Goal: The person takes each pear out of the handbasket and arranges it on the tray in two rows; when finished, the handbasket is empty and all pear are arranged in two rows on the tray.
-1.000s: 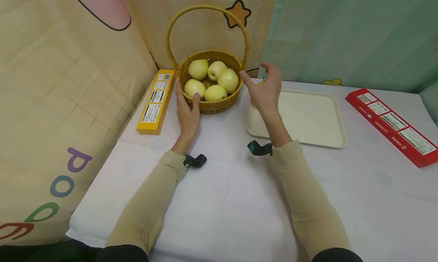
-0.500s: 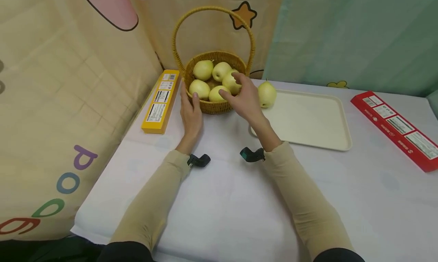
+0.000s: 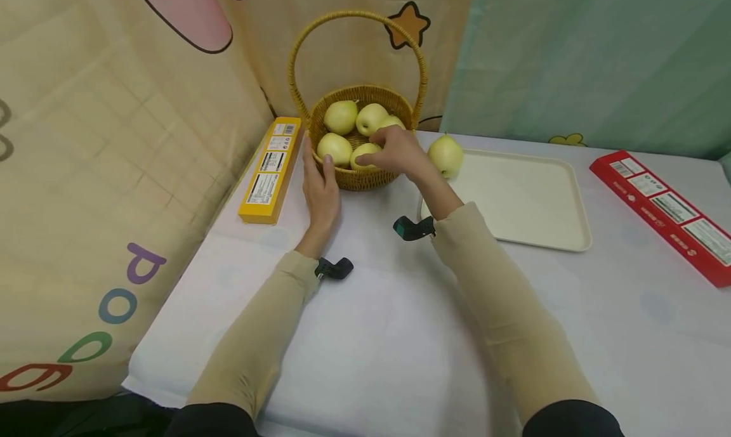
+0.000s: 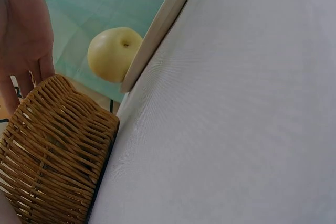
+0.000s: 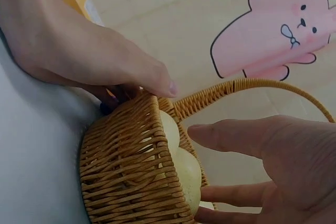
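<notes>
A woven basket with a tall hoop handle holds several pale yellow-green pears. My left hand rests on the basket's left side, fingers straight along the wall; in the right wrist view its thumb lies at the rim. Over the basket's right front, my right hand reaches in with thumb and fingers spread, between the front pear and the partly covered right-hand pear. Its thumb is apart from the pears in the right wrist view. Another pear sits on the left end of a cream tray.
A yellow box lies left of the basket, close to the curtain wall. Far to the right lies a red box. Patterned curtains rise behind the white-covered table.
My right hand has let go of a pear on the tray, moved left over the basket and lowered among the pears. The left hand keeps its place on the basket.
</notes>
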`<state>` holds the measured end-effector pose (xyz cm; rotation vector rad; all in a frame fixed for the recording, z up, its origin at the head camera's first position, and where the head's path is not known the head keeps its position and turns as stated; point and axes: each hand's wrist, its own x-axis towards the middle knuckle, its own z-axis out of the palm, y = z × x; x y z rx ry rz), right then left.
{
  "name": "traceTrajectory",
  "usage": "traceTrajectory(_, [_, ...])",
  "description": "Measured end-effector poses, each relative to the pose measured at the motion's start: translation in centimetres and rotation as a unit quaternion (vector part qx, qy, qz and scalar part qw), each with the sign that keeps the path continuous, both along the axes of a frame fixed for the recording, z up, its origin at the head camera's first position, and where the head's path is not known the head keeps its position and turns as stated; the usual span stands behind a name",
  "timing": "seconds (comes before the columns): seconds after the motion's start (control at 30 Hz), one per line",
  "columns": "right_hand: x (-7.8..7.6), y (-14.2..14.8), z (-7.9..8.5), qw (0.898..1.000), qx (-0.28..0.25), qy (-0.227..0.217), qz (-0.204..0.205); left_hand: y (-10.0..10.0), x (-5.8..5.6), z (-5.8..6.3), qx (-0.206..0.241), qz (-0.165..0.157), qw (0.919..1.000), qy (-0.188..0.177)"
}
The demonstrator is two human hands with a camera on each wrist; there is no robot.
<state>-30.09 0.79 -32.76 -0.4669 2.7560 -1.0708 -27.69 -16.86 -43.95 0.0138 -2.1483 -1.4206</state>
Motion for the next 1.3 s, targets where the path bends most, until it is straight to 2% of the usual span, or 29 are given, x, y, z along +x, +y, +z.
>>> traceTrajectory(0.13, [-0.6,-0.7,0.6,1.0,0.029,0.004,0.004,0.0,0.1,0.1,0.003,0.002,1.0,-0.004])
traceTrajectory(0.27, [-1.1,-1.6,1.0,0.996,0.084,0.008,0.023,-0.2,0.0,0.1,0.004,0.005,1.0,-0.006])
traceTrajectory(0.43, [-1.6,-2.5,0.6,0.992,0.116,-0.022,0.04,0.1,-0.2,-0.3,-0.001,0.01,0.9999,-0.009])
traceTrajectory(0.57, [-1.9,-2.5,-0.1,0.994,0.099,-0.028,0.027,0.5,-0.2,-0.6,-0.006,0.008,0.9998,-0.019])
traceTrajectory(0.97, [-1.8,-1.7,-0.9,1.0,0.013,0.025,0.003,0.8,-0.3,-0.5,-0.003,-0.001,0.9998,-0.019])
traceTrajectory(1.17, [-1.1,-1.2,-0.9,0.997,-0.041,0.065,-0.018,0.9,-0.5,-0.4,-0.001,-0.001,0.9999,-0.014])
traceTrajectory(1.3, [-0.3,-0.7,-0.9,0.991,-0.082,0.094,-0.039,0.8,-0.6,-0.4,-0.004,0.0,1.0,-0.003])
